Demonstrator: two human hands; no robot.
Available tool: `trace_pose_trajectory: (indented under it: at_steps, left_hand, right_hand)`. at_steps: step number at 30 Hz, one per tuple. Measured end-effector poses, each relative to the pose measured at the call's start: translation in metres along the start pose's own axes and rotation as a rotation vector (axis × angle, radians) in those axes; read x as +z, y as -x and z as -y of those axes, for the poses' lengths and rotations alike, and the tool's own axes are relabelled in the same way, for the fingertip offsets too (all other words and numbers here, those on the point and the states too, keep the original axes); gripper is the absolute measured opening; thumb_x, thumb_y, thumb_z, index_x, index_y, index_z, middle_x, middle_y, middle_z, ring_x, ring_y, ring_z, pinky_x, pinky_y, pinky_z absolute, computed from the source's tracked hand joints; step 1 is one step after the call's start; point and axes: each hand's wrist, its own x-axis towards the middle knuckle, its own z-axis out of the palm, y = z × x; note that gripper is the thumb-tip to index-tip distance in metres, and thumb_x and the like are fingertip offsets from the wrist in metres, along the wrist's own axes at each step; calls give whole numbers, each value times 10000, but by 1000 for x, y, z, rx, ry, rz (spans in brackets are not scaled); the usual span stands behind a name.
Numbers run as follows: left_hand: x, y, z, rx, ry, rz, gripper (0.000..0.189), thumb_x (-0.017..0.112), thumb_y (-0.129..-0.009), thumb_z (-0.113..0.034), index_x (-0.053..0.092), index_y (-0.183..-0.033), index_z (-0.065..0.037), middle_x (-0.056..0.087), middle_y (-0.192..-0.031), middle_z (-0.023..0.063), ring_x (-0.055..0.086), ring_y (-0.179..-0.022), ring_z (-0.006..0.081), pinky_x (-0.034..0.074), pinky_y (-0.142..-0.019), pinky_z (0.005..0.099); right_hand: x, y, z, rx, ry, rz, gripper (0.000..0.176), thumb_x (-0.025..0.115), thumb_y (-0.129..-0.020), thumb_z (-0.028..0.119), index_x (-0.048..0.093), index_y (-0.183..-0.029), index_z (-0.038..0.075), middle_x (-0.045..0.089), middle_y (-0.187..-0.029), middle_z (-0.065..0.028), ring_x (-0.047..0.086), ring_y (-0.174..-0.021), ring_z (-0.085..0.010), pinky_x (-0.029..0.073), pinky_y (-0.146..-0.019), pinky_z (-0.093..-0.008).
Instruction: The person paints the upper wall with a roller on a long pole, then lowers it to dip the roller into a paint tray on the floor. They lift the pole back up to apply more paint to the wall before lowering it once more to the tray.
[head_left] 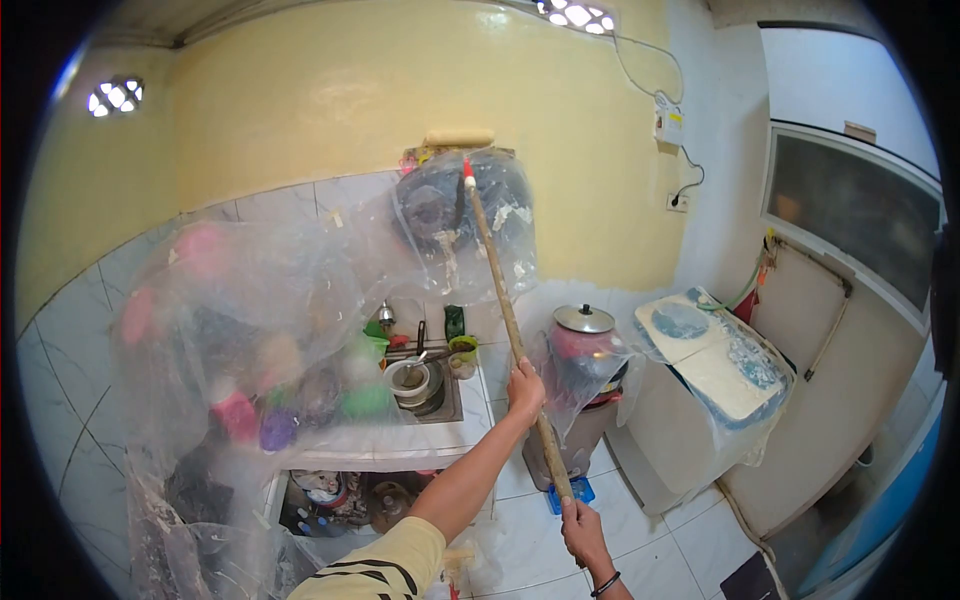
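A paint roller [460, 137] lies against the yellow wall [340, 110], just above the tiles and the plastic-covered pans. Its red and white handle joins a long wooden pole [497, 265], which slants down toward me. Partway along the pole my left hand [526, 390] is closed around it. Lower down, near the pole's bottom end, my right hand [584, 532] grips it too, with a dark band on the wrist. The roller's frame is partly hidden by the plastic and the handle.
Clear plastic sheeting [300, 270] drapes over kitchenware at left and hanging pans. A sink [450, 400] holds pots. A lidded pot [584, 320] stands on a plastic-wrapped stand beside a washing machine [650, 445]. Wires run to a socket [678, 203] on the right wall.
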Motion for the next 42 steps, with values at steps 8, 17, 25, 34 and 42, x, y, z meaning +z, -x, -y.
trace_pose_trajectory:
  at_steps: [8, 17, 25, 34, 42]
  left_hand:
    - [8, -22, -56, 28, -1, 38, 524, 297, -990, -416, 504, -1038, 63, 587, -808, 197, 587, -515, 282, 483, -445, 387]
    - [1, -17, -48, 15, -12, 26, 516, 299, -993, -415, 502, -998, 59, 574, -737, 182, 573, -489, 285, 482, -445, 391]
    - [-17, -8, 6, -22, 22, 26, 529, 304, -986, -431, 515, -981, 54, 579, -765, 190, 591, -521, 287, 491, -453, 388]
    - [-29, -38, -38, 35, -29, 39, 541, 296, -993, -423, 524, -894, 57, 563, -661, 158, 567, -473, 270, 463, -433, 396]
    - [-30, -79, -153, 186, 124, 101, 522, 308, -994, -421, 477, -771, 20, 527, -596, 131, 548, -449, 250, 447, -409, 383]
  right_hand:
    - [-11, -34, 37, -4, -28, 27, 527, 426, -974, 427, 543, -756, -38, 525, -572, -151, 506, -537, -247, 411, -536, -391]
    - [-5, -23, 31, -13, -77, 54, 492, 432, -979, 435, 501, -722, 21, 479, -551, -49, 451, -473, -141, 362, -444, -310]
    - [15, 14, 13, -6, 3, 25, 508, 437, -976, 439, 517, -712, 12, 490, -530, -37, 473, -468, -130, 388, -452, -319]
    - [26, -6, 63, -44, 42, -13, 517, 434, -961, 418, 591, -814, -53, 602, -747, -294, 590, -746, -470, 454, -656, -484]
    - [28, -60, 132, -108, -104, -25, 537, 422, -963, 429, 587, -835, -66, 595, -776, -307, 563, -803, -498, 448, -715, -475]
